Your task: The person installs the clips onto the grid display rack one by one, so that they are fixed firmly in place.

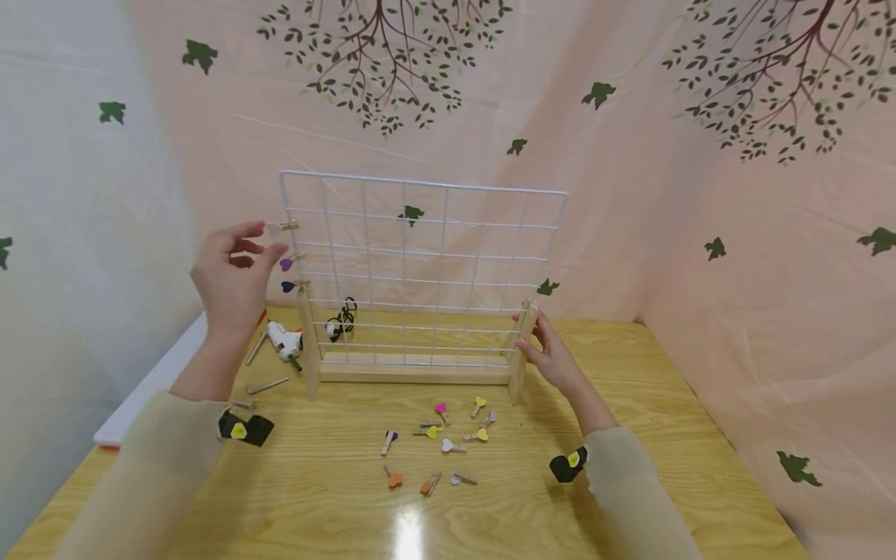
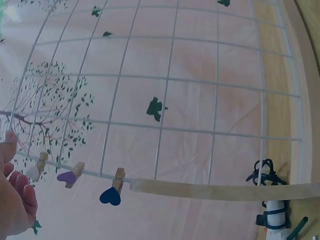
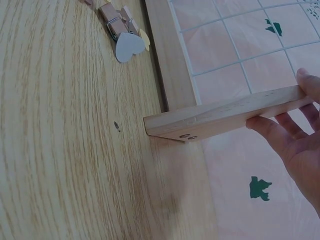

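Observation:
A white wire grid (image 1: 420, 253) stands upright in a wooden stand (image 1: 413, 375). On its left edge are clipped a clothespin with a white heart (image 2: 34, 173), one with a purple heart (image 2: 66, 177) and one with a dark blue heart (image 2: 110, 196). My left hand (image 1: 234, 264) is beside the white-heart clothespin, fingers loosely bent and thumb apart from them, with nothing visible between. With thumb and fingers on either side, my right hand (image 1: 553, 358) grips the right wooden post (image 3: 225, 112) of the stand near its top.
Several heart clothespins (image 1: 453, 446) lie scattered on the wooden table (image 1: 315, 482) before the stand. Behind the left post are a white glue gun (image 1: 283, 340) and its dark cord (image 1: 343, 319). Metal rods (image 1: 268, 385) and a white board (image 1: 157, 381) lie on the left.

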Tool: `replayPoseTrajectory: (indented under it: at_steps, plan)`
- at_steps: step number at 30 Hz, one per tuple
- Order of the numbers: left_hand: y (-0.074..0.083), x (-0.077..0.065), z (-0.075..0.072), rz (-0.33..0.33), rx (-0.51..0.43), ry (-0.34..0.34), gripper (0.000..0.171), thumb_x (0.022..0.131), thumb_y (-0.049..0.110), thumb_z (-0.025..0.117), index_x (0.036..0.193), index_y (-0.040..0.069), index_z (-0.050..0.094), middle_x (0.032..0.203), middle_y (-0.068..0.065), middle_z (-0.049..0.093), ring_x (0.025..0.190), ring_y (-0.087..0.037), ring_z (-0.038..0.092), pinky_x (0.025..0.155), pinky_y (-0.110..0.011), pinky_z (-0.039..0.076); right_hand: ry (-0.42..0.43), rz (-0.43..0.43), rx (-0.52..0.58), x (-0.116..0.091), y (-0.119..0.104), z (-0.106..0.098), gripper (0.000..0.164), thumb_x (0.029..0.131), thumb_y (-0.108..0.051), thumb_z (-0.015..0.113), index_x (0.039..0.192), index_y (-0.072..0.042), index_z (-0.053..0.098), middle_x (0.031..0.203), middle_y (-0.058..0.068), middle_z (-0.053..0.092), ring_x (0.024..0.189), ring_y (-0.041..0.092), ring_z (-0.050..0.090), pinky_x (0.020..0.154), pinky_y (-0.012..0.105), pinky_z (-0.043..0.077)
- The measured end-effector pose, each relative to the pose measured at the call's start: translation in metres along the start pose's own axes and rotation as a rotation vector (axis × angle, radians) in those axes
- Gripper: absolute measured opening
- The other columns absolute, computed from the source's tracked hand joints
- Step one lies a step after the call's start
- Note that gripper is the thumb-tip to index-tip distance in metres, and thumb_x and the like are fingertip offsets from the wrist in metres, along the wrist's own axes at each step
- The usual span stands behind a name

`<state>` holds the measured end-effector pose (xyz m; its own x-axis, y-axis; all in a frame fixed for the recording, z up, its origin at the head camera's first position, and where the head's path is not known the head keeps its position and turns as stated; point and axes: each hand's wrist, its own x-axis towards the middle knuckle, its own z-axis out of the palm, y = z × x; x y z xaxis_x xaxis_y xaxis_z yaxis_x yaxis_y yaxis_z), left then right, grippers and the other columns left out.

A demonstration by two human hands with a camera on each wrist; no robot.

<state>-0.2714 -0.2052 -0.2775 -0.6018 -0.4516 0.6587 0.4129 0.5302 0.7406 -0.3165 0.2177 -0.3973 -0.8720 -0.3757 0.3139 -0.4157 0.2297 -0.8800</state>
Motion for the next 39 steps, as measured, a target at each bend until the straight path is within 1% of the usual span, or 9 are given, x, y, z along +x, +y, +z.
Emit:
replayPoseTrajectory:
  at_steps: [3,7,11,16,21,25,29,35,39]
  plan:
    - [0.000,-0.020,0.003,0.073,0.016,-0.107,0.038,0.072,0.025,0.073,0.106,0.011,0.065,0.099,-0.003,0.062,0.079,-0.007,0.051,0.063,-0.013,0.039,0.000,-0.001,0.000,0.000,-0.001,0.000,0.060,0.090,-0.002,0.048,0.141,-0.016,0.018,0.138,0.018,0.030,0.121,0.047,0.031,0.080,0.055,0.045]
    - [-0.009,-0.053,0.010,0.125,0.090,-0.323,0.039,0.073,0.027,0.072,0.107,0.011,0.064,0.096,-0.004,0.062,0.079,-0.014,0.051,0.061,-0.017,0.039,0.003,-0.001,-0.007,0.000,-0.002,0.001,0.060,0.090,-0.001,0.047,0.141,-0.016,0.018,0.137,0.018,0.031,0.120,0.046,0.033,0.080,0.055,0.045]
    - [-0.027,-0.084,0.019,0.135,0.177,-0.535,0.042,0.074,0.032,0.071,0.110,0.014,0.061,0.098,-0.003,0.061,0.083,-0.015,0.051,0.064,-0.026,0.041,0.006,0.002,-0.010,0.001,-0.002,0.001,0.060,0.090,0.001,0.046,0.141,-0.014,0.019,0.137,0.019,0.031,0.120,0.047,0.032,0.080,0.055,0.044]
    - [-0.055,-0.118,0.034,0.125,0.195,-0.734,0.044,0.070,0.027,0.074,0.110,0.012,0.062,0.092,-0.002,0.062,0.085,-0.019,0.054,0.070,-0.035,0.045,0.008,0.013,-0.010,0.001,-0.002,0.001,0.059,0.090,0.002,0.046,0.140,-0.014,0.020,0.138,0.019,0.030,0.121,0.047,0.031,0.080,0.056,0.044]
    - [-0.076,-0.151,0.048,0.096,0.195,-0.919,0.042,0.068,0.028,0.076,0.104,0.010,0.064,0.084,-0.001,0.061,0.080,-0.018,0.054,0.067,-0.029,0.046,0.008,0.014,-0.018,0.001,-0.002,0.001,0.058,0.090,0.000,0.047,0.140,-0.014,0.021,0.138,0.019,0.030,0.121,0.047,0.032,0.080,0.055,0.044]
    - [-0.084,-0.170,0.054,0.069,0.159,-1.030,0.039,0.069,0.029,0.075,0.101,0.008,0.064,0.076,0.003,0.058,0.069,-0.009,0.050,0.059,-0.021,0.044,0.006,0.011,-0.016,0.001,-0.003,0.001,0.057,0.090,-0.001,0.047,0.140,-0.015,0.022,0.138,0.019,0.030,0.120,0.047,0.033,0.081,0.056,0.044]
    - [-0.084,-0.182,0.059,0.033,0.170,-1.113,0.036,0.069,0.032,0.075,0.094,0.009,0.063,0.066,0.007,0.052,0.058,-0.006,0.047,0.050,-0.020,0.042,-0.001,0.003,-0.007,0.000,-0.004,0.001,0.058,0.090,0.000,0.047,0.140,-0.013,0.020,0.138,0.023,0.028,0.121,0.046,0.032,0.081,0.056,0.043]
    - [-0.081,-0.190,0.063,0.023,0.269,-1.147,0.040,0.065,0.046,0.073,0.082,0.013,0.058,0.062,0.007,0.049,0.054,-0.006,0.044,0.047,-0.020,0.038,0.006,0.000,-0.012,0.000,-0.005,0.002,0.056,0.090,0.000,0.047,0.139,-0.011,0.022,0.137,0.026,0.028,0.120,0.044,0.034,0.080,0.057,0.043]
    - [-0.080,-0.191,0.065,0.033,0.283,-1.160,0.038,0.064,0.045,0.074,0.077,0.014,0.056,0.061,0.007,0.049,0.054,-0.006,0.043,0.047,-0.021,0.037,0.006,0.005,-0.013,0.000,-0.005,0.002,0.054,0.090,0.000,0.047,0.138,-0.010,0.023,0.137,0.026,0.028,0.119,0.043,0.035,0.080,0.057,0.043]
